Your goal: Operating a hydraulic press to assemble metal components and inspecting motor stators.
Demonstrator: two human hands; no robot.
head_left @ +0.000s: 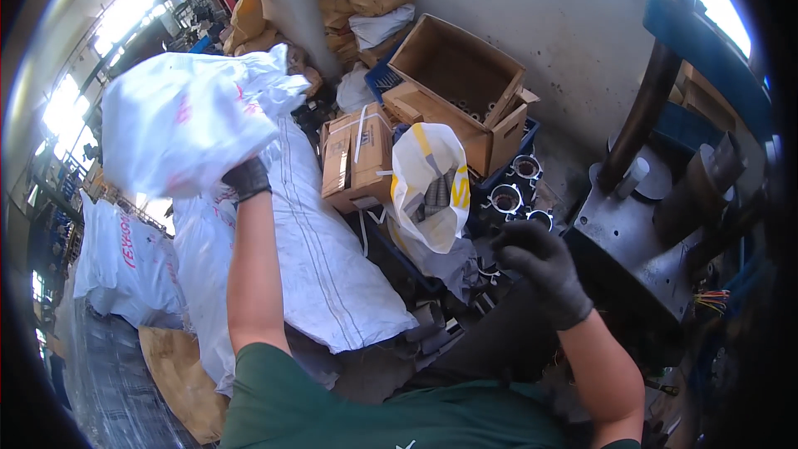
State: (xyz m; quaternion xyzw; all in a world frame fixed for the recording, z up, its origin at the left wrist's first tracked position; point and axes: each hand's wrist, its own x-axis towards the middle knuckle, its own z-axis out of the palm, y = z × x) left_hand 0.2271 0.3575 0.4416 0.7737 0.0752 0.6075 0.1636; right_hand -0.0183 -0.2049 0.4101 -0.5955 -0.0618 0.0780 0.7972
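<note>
My left hand (249, 178), in a dark glove, grips the lower edge of a full white plastic sack (187, 129) with red print. The sack is raised at the left and slightly blurred; it hides part of my fingers. My right hand (544, 270), in a dark grey glove, hovers at the right with loosely curled fingers, thumb apart from them, and nothing seen in it. Nearest to it are several metal rings with lugs (505, 198). Left of those stands an open white and yellow bag (431, 191) holding grey cylindrical parts.
A long white woven sack (312, 241) lies beside my left arm, with more white sacks (133, 262) at the left. Behind are a strapped cardboard box (357, 158) and an open carton (455, 66). A metal machine (632, 224) stands at the right.
</note>
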